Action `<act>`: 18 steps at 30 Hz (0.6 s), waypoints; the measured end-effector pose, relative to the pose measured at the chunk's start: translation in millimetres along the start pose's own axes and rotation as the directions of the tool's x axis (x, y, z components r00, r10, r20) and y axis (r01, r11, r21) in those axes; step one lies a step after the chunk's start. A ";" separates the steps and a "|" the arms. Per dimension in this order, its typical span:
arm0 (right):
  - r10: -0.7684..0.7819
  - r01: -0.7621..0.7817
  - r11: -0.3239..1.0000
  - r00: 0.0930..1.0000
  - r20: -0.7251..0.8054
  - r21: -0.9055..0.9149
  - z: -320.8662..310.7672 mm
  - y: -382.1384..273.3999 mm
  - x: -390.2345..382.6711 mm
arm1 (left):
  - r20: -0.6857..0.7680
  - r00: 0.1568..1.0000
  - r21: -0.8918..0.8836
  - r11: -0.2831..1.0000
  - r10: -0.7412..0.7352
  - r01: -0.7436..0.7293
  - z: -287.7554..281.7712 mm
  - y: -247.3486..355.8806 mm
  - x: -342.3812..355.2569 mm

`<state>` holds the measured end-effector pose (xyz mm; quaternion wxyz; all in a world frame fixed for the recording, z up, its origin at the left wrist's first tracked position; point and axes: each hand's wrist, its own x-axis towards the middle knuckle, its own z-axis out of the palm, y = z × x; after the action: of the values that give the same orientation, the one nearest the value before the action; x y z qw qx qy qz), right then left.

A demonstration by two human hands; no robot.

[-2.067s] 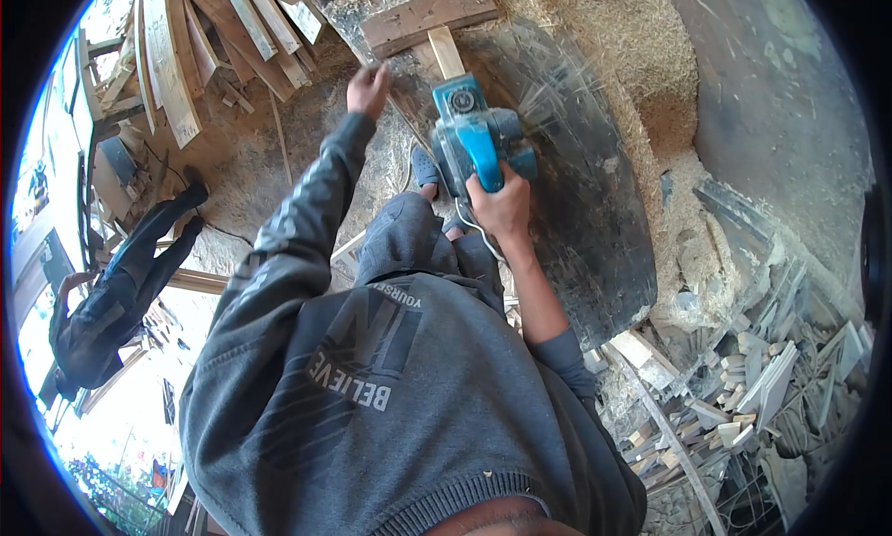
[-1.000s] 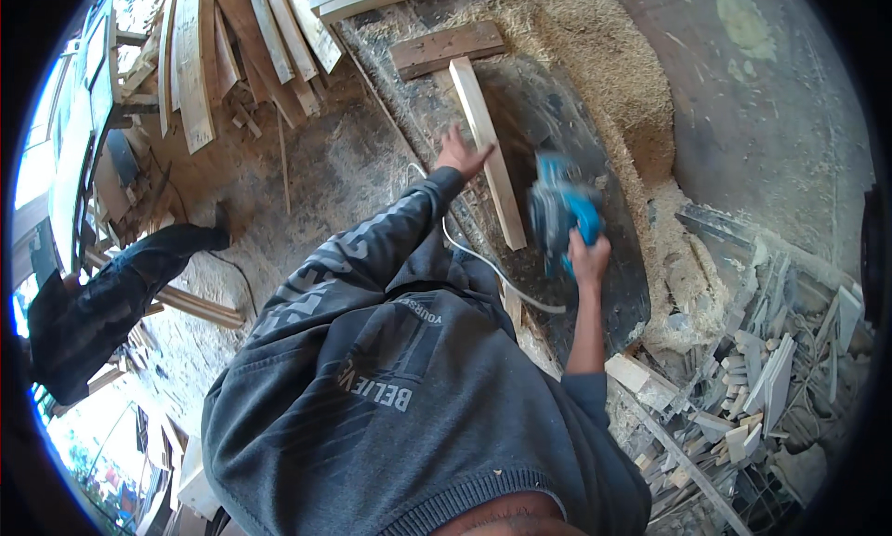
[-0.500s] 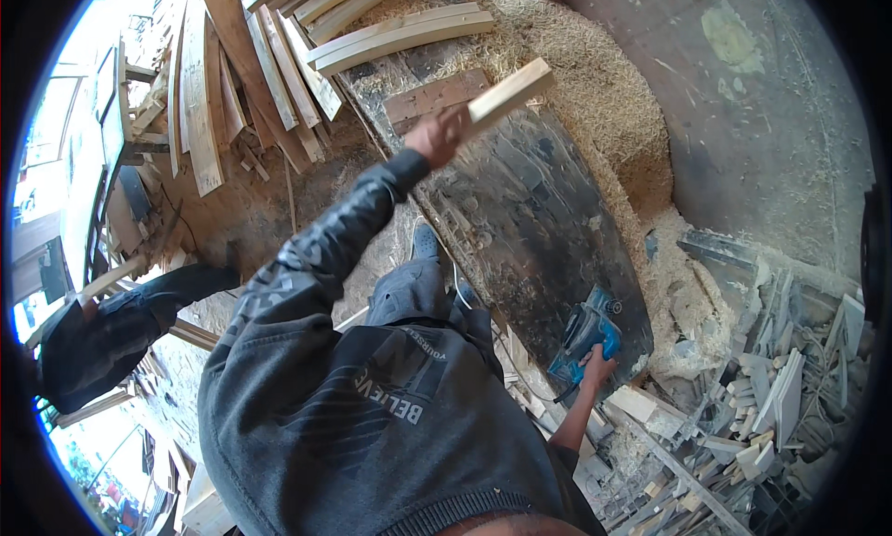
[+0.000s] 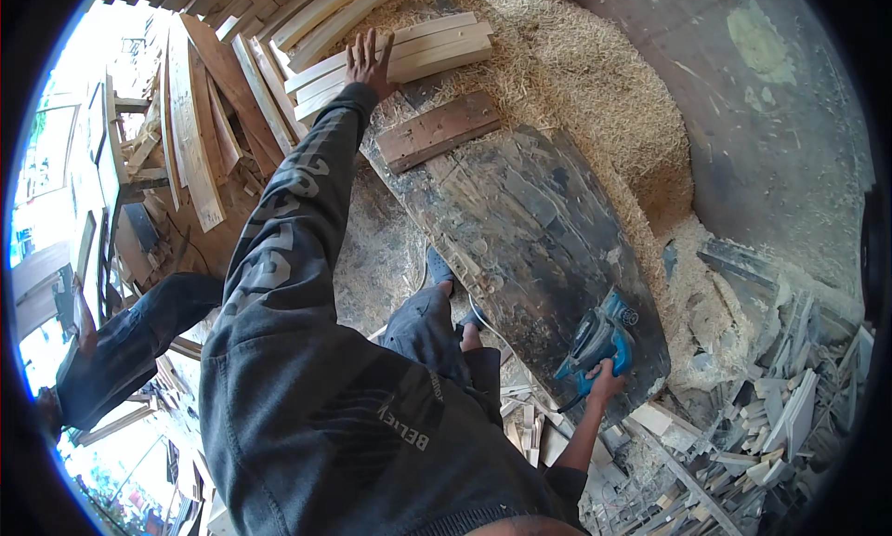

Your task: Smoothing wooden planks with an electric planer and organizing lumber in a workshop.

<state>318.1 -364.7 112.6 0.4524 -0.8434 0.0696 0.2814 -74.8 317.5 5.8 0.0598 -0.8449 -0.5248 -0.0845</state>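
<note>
Two hands are well apart: the left hand [image 4: 370,69] is spread wide over the pale strips [image 4: 441,45] at the bench [image 4: 530,220]'s far end, the right hand [image 4: 607,385] wrapped round the planer [image 4: 587,339]'s handle at the near end. A brown block [image 4: 439,130] lies between strips and planer — shavings [image 4: 609,118] heap along the bench's right side.

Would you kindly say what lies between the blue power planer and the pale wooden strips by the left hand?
In the head view, a reddish-brown wooden block lies nearer the strips, with worn dark work surface between it and the planer.
</note>
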 end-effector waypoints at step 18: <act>-0.001 0.003 0.992 1.000 -0.021 0.125 51.7 -31.7 -2.2 | 0.086 0.913 0.058 0.917 -0.400 0.396 46.2 -235.3 103.3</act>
<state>306.9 -305.2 114.5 0.5040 -0.8163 0.0909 0.2673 -237.2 520.8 -15.3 0.0326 -0.7223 -0.6894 -0.0439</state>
